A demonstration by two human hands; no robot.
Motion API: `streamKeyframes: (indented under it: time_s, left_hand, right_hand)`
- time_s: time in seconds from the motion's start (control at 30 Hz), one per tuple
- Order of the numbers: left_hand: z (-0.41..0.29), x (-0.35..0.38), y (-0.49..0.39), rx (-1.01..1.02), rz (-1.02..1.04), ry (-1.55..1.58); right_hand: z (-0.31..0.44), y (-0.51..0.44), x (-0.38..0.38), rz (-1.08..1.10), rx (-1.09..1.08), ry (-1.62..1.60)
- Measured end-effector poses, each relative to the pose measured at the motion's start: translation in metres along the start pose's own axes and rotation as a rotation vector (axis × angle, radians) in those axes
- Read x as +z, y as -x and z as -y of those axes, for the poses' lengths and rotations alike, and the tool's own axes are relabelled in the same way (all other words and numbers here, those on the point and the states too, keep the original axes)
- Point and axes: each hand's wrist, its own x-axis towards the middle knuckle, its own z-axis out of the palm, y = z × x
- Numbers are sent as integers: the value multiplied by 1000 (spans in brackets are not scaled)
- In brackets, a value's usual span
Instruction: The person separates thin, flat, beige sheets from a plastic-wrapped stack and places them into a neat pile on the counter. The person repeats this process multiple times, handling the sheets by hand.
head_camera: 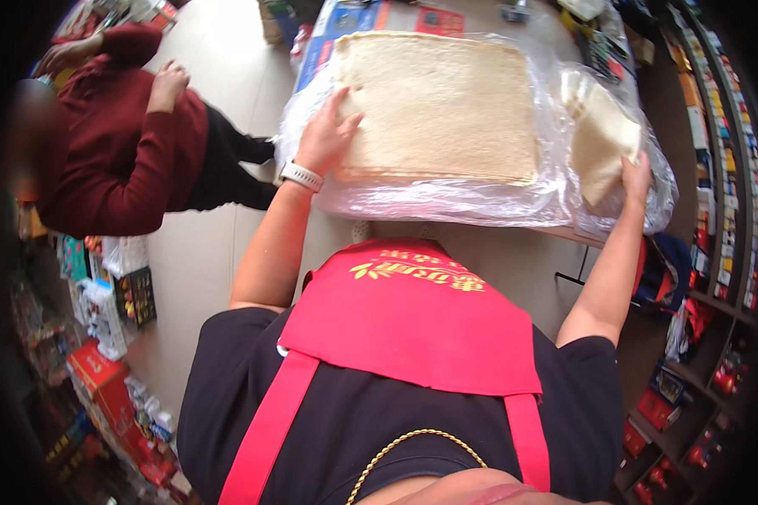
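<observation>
A large rectangular stack of thin, pale beige sheets (439, 107) lies flat on clear plastic film (442, 205) over a table. My left hand (330, 134), with a white watch on its wrist, rests at the left edge of the stack, its thumb and fingers spread. At the right, my right hand (636, 173) pinches the edge of a smaller, folded or loose pale sheet (597, 142), which lies partly inside a clear plastic bag (660, 189). Whether that piece is one layer or several cannot be told.
At the left stands a person in a dark red top (117, 145), close to the table's left side. Shelves with packed goods (720, 164) line the right. Red boxes (104, 385) sit at the lower left. A dark blue bag (669, 271) is below the table's right corner.
</observation>
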Motion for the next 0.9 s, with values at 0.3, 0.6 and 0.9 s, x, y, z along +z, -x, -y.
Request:
streamKeyframes:
  time_s: [0.3, 0.6, 0.9]
  left_hand:
    - [-1, -28, 10, -363, 217, 636]
    - [1, -16, 15, -499, 202, 1311]
    - [-14, -11, 23, -363, 170, 1269]
  right_hand:
    - [302, 321, 15, 665, -748, -739]
    - [328, 351, 35, 636, -631, -631]
    - [340, 350, 8, 622, -653, -371]
